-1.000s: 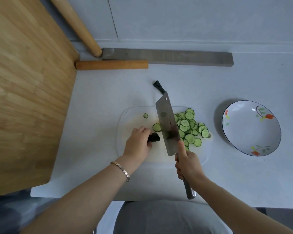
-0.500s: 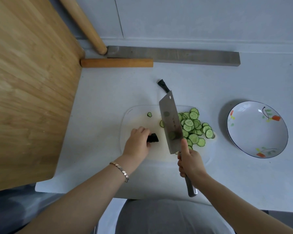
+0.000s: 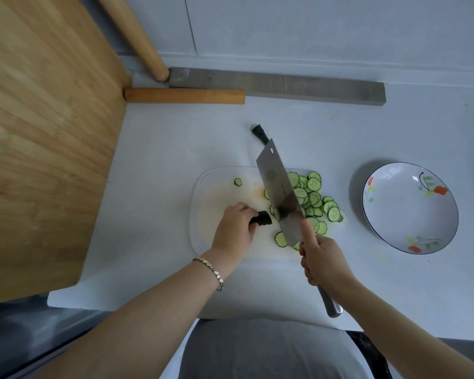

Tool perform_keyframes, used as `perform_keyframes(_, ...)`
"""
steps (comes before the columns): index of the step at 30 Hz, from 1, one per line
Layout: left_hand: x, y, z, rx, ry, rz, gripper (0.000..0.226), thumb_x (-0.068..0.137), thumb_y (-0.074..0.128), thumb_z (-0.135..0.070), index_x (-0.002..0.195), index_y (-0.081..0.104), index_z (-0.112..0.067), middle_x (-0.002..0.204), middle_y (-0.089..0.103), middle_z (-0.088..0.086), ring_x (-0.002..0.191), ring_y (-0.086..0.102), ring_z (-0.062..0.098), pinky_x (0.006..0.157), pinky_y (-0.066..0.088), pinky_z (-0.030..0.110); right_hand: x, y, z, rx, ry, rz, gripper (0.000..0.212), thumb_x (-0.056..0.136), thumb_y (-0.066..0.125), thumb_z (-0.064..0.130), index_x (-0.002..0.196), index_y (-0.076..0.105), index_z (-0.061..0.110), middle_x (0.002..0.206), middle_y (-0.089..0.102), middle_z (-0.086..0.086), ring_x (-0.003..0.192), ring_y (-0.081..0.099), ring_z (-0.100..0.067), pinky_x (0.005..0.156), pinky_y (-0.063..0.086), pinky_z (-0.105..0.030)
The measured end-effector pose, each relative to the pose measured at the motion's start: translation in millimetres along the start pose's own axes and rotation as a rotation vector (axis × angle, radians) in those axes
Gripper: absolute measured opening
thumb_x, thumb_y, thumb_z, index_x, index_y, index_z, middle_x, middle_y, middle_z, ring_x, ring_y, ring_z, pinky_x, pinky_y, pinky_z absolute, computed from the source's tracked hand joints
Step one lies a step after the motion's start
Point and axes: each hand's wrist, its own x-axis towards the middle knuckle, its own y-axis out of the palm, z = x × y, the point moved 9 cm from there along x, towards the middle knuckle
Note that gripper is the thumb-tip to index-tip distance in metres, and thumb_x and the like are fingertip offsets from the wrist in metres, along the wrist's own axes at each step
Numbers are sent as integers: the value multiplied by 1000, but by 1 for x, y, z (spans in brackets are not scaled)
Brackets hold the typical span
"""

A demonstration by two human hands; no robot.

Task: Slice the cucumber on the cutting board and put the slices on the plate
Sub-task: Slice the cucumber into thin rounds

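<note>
A short dark cucumber stub [image 3: 262, 218] lies on the translucent cutting board [image 3: 211, 192], pinned by my left hand [image 3: 234, 228]. My right hand [image 3: 322, 262] grips the handle of a steel cleaver [image 3: 281, 192], whose blade stands tilted just right of the stub. Many green cucumber slices [image 3: 312, 198] are heaped on the board to the right of the blade, and one lone slice [image 3: 237, 182] lies near the board's far left. The flower-patterned plate [image 3: 411, 207] stands empty to the right of the board.
A large wooden board [image 3: 44, 127] leans at the left. A wooden rolling pin [image 3: 133, 31], a wooden stick [image 3: 184, 96] and a grey bar [image 3: 277, 84] lie along the back wall. A black object [image 3: 258, 133] pokes out behind the cleaver. The counter's front edge is close to my body.
The cleaver has shifted slightly right from the stub, pushing slices toward the heap. My left hand has stayed on the stub. The camera view has drifted a little.
</note>
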Motion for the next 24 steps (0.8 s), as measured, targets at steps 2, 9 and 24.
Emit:
perform_keyframes(2,0,0,-1,2,-4,-7,22,86,56,-5,107,64,-5,107,60,12,102,48,28,82,45,33,1,2,4,-98,-60,0,57,90,36,61,67,38,9,51,35,-4,45,31,-19,50,31,-26)
perform_keyframes(9,2,1,-1,46,-3,4,24,88,53,-6,110,63,-6,108,59,11,104,47,28,79,39,27,0,8,10,-189,-121,-7,55,90,35,61,69,40,11,63,38,-12,57,35,-22,59,33,-33)
perform_keyframes(24,0,2,-3,55,30,-2,20,86,53,-2,103,64,-3,106,59,11,101,48,29,75,40,28,2,29,9,-292,-141,-67,55,95,31,53,60,26,11,54,32,-3,51,30,-17,51,25,-31)
